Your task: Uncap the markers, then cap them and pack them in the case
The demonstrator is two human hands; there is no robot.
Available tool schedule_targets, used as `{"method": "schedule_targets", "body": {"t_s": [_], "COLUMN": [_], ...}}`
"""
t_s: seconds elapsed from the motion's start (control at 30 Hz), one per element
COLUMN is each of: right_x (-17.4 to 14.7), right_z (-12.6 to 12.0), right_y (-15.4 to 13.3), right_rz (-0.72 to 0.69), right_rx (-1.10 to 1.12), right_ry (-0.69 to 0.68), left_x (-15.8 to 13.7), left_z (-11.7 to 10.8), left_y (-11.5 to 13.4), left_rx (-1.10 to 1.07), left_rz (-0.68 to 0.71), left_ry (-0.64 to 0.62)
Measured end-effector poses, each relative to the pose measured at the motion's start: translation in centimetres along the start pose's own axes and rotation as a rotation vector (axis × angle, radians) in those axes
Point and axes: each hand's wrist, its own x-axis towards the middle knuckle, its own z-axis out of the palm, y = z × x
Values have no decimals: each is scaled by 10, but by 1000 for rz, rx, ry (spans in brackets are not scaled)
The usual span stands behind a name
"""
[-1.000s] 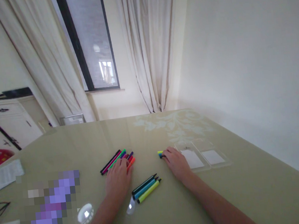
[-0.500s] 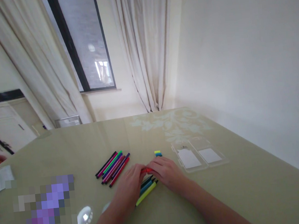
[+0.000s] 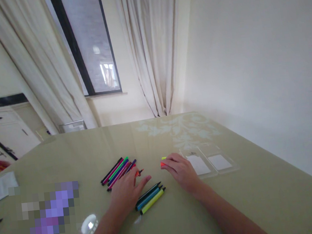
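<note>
My left hand (image 3: 126,189) is over the near end of a row of capped markers (image 3: 117,171). An uncapped orange marker (image 3: 137,173) juts out past its fingers, tip to the right; the thumb stands apart and the barrel is mostly hidden. My right hand (image 3: 182,171) pinches an orange-red marker cap (image 3: 163,164) just above the table. Right behind it shows a yellow cap (image 3: 164,157), partly covered by the fingers. Between my forearms lie a yellow uncapped marker (image 3: 153,201), a blue one (image 3: 148,198) and a dark one (image 3: 147,193), tips pointing up and right.
A clear plastic case (image 3: 215,173) with white cards lies opened flat to the right. At left are a blurred purple item (image 3: 50,219), a shiny round object (image 3: 89,225) and white paper (image 3: 2,187). The table (image 3: 263,202) meets a wall on the right.
My hands were together on a red-orange marker; they have parted. The cap has come off with my right hand, moved right, while my left hand went left with the marker body.
</note>
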Motion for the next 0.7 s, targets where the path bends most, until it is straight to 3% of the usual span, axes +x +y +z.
{"method": "schedule_targets", "body": {"t_s": [0.13,0.33,0.43,0.6,0.7], "right_x": [3,3,4,3,4], "right_z": [-1,2,1,2,5], "right_y": [10,12,10,11,13], "right_rz": [172,234,243,278,285], "right_rx": [-73,-154,-209,-279,-287], "right_ry": [-81,-260,-294,-303,-284], "left_x": [-1,-3,1,7,8], "left_z": [8,11,7,2,3], "left_y": [-2,2,-2,-19,-26], "left_rx": [-52,-63,-86,37,120], "left_rz": [35,133,68,-102,-131], "left_ry": [4,-47,-38,145,125]}}
